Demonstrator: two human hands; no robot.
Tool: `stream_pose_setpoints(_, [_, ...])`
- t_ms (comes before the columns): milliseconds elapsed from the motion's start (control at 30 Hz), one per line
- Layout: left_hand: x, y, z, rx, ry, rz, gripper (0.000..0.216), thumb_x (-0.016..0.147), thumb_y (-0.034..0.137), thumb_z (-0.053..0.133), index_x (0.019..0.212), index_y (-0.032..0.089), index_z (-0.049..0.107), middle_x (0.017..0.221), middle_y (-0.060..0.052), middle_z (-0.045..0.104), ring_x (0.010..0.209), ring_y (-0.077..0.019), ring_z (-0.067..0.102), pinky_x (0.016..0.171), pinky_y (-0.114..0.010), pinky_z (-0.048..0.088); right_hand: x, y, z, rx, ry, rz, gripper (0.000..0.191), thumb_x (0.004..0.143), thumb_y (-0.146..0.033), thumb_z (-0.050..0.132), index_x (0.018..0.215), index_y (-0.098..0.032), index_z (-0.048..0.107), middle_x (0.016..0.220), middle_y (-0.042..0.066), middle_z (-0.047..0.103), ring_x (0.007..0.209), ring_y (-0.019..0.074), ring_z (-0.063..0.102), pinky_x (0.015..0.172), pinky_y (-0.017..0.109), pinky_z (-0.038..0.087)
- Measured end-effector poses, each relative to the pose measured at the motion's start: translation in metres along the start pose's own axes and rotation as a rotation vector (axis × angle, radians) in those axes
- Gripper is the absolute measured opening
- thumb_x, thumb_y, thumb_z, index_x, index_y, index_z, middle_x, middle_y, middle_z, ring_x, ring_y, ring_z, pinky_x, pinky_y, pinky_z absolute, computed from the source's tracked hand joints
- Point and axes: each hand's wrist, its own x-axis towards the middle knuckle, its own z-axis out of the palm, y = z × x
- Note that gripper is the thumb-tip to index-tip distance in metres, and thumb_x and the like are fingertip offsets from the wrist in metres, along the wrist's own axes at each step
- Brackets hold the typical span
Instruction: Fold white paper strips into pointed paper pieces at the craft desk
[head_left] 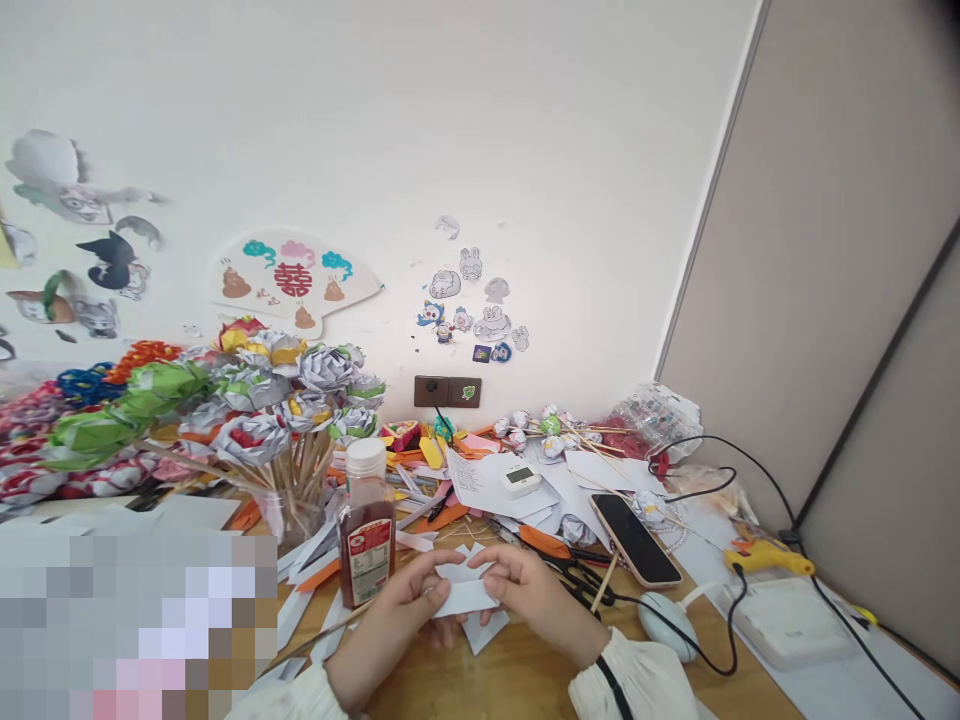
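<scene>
Both hands meet low in the middle over a wooden desk [517, 675]. My left hand [397, 610] and my right hand [529, 590] pinch a small piece of folded white paper [466, 592] between them, fingers closed on its edges. More white paper scraps [484, 632] lie just under the hands. A bottle with dark red contents and a white cap [366, 525] stands upright right beside my left hand.
A glass holds paper flowers on wooden sticks [292, 420] at the left. A phone [634, 538], black scissors [574, 580], a yellow glue gun [765, 556], a white box [787, 620], cables and loose paper crowd the right. A wall rises behind.
</scene>
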Motion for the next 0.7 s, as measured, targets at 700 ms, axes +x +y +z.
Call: stream_pose_setpoints(700, [0.0013,-0.0051,0.0063,0.039,0.049,-0.127,0.034,0.060,0.041,0.061,0.078,0.014,0.052,0.047,0.001,0.063,0.036,-0.0126,0.057,0.037,-0.019,0.038,-0.0017,0.0000,0.0080,-0.235,0.087,-0.002,0.014,0.076,-0.027,0.054,0.086,-0.017,0.058,0.061,-0.002,0.055,0.051,0.0119,0.054,0.049,0.021,0.044])
